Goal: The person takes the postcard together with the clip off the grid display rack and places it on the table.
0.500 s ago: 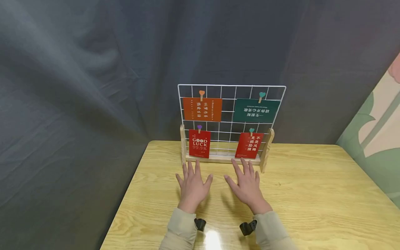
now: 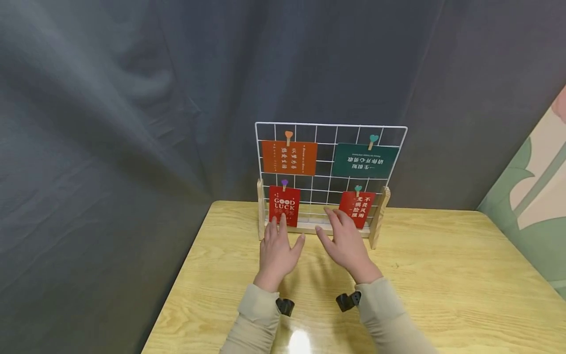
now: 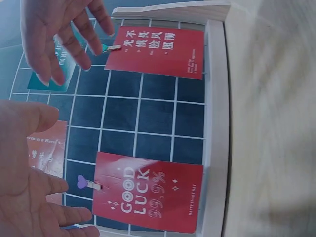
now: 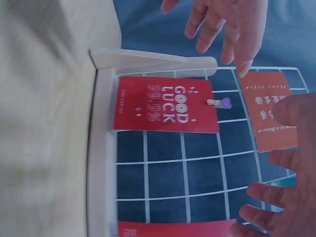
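Note:
Both hands are raised in front of a white wire grid rack [image 2: 330,124] on a wooden base, holding nothing. My left hand [image 2: 277,253] has its fingers extended and overlaps the lower edge of the red "GOOD LUCK" card [image 2: 284,199] in the head view. My right hand [image 2: 347,243], fingers extended, overlaps part of the other red card [image 2: 364,209]. A purple heart clip [image 3: 83,181] and a teal heart clip [image 2: 358,189] hold these two cards. Above them hang an orange card [image 2: 289,158] under an orange heart clip [image 2: 289,135] and a green card [image 2: 364,161] under a teal heart clip.
The rack stands on a light wooden table [image 2: 442,275], near its back edge. Behind it hangs a dark grey curtain [image 2: 221,98]. A panel with a painted leaf and flower pattern [image 2: 526,187] rises at the right. Black wrist cameras [image 2: 285,307] sit on both wrists.
Both hands have moved forward and up toward the rack, now overlapping the lower red cards in the head view. The right hand's fingers are closer together. The head view has shifted slightly.

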A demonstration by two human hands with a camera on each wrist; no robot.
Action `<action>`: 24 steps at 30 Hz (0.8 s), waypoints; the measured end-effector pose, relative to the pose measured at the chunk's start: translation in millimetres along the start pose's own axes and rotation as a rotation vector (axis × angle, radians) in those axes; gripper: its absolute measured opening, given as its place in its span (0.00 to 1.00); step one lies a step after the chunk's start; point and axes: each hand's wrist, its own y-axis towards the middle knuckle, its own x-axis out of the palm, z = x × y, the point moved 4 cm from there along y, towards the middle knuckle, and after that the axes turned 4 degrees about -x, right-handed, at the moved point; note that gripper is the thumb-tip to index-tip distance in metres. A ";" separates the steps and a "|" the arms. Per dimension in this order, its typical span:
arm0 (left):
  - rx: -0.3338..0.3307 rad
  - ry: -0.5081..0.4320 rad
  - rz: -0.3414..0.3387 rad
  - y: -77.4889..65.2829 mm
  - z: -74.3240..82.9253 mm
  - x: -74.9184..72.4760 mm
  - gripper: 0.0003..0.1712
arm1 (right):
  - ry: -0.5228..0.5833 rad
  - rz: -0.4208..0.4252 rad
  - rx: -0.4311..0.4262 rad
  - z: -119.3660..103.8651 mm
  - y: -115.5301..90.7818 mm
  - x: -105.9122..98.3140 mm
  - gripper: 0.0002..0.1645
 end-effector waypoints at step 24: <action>0.106 -0.066 0.101 36.6 15.4 -27.8 0.44 | -0.042 0.027 -0.133 -25.8 56.0 -30.6 0.35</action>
